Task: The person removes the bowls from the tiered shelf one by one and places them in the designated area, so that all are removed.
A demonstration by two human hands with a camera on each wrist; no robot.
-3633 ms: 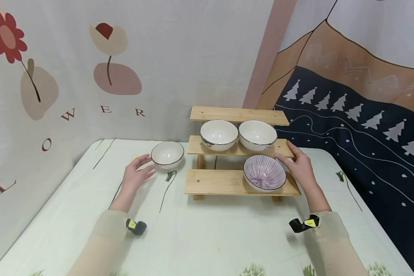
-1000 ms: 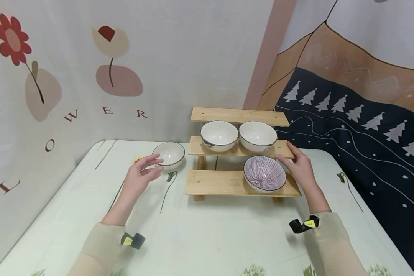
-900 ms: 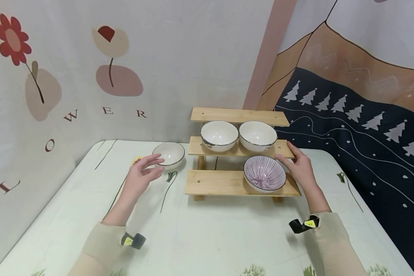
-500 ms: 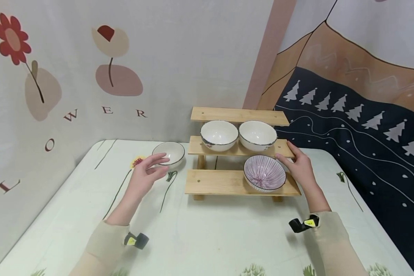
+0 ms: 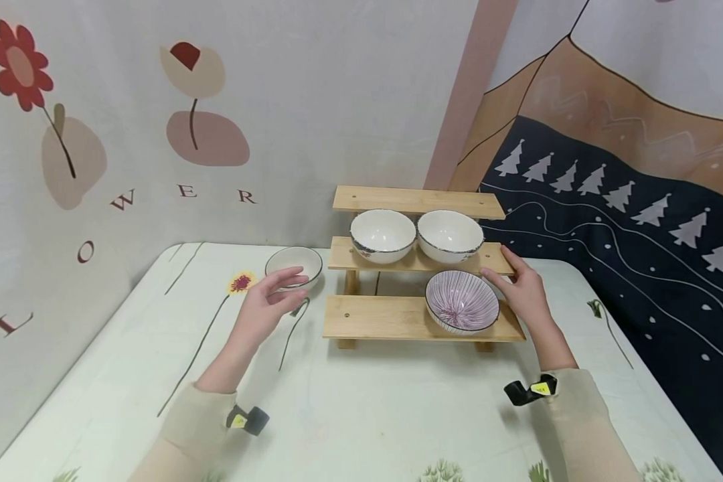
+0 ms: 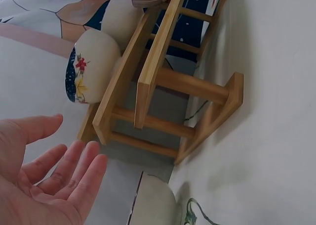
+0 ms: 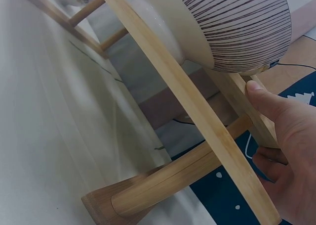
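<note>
A three-tier wooden rack stands on the table. My right hand grips the right end of its middle shelf, thumb in front; the right wrist view shows that thumb against the wood. Two white bowls, one left and one right, sit side by side on the middle shelf. On the lowest shelf, toward the right, is a purple-striped bowl. Left of the rack a dark-rimmed white bowl rests on the table. My left hand, fingers loosely extended and holding nothing, hovers before it, partly hiding it.
The rack's top shelf bears no bowl. A pale cloth printed with flowers covers the table. Behind hangs a printed curtain, with a dark tree-patterned part at the right.
My left hand has moved rightward across the front of the white bowl on the table, hiding its near side. My right hand stays on the rack, and the bowls have not moved.
</note>
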